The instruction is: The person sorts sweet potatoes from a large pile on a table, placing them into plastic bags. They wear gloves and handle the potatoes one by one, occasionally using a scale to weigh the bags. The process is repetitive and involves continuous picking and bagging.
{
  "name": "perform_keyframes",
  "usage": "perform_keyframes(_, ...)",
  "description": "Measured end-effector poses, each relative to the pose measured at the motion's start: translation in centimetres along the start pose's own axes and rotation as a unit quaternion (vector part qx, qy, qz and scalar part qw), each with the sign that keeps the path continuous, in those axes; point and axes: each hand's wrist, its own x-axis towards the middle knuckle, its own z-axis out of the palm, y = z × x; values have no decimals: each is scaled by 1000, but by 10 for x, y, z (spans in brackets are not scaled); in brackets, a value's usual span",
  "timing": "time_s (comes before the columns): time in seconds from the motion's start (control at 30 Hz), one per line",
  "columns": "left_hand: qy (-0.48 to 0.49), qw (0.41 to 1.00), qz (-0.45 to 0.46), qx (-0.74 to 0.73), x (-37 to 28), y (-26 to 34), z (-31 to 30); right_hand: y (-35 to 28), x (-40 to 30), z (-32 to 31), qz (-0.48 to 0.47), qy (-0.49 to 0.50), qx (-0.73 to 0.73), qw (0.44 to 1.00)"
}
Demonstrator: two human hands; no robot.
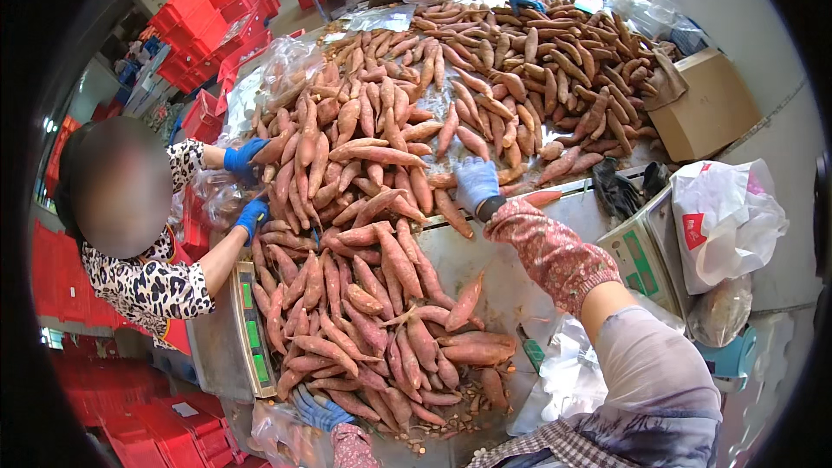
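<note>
A large heap of sweet potatoes [383,175] covers the metal table [520,266] before me. My right hand [476,183], in a light blue glove and a floral sleeve cover, reaches out to the sweet potatoes at the heap's inner edge; its fingertips are down among them, and a firm grip cannot be made out. My left hand [320,408], in a similar blue glove, rests at the near lower left edge of the heap, against several sweet potatoes. A clear plastic bag [279,432] lies beside it. Small broken bits lie near the heap's front edge.
A co-worker in blue gloves handles sweet potatoes at the left, by a digital scale [255,331]. Another co-worker reaches in from the far side. Right stand a second scale [640,260], a white bag [721,221] and a cardboard box [705,104]. Red crates [188,26] are stacked at left.
</note>
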Motion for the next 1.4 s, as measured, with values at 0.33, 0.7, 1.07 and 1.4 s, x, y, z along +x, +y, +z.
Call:
perform_keyframes(0.33,0,999,36,10,-3,-17,10,77,-4,-5,11,96,353,931)
perform_keyframes(0.7,-3,1000,8,16,-7,-18,11,144,97,-21,277,-74,24,958)
perform_keyframes(1.07,-1,1000,0,4,0,-7,1,57,18,-12,83,64,-138,985)
perform_keyframes(1.4,3,1000,-1,-17,0,1,-8,25,-94,-36,59,-51,131,988)
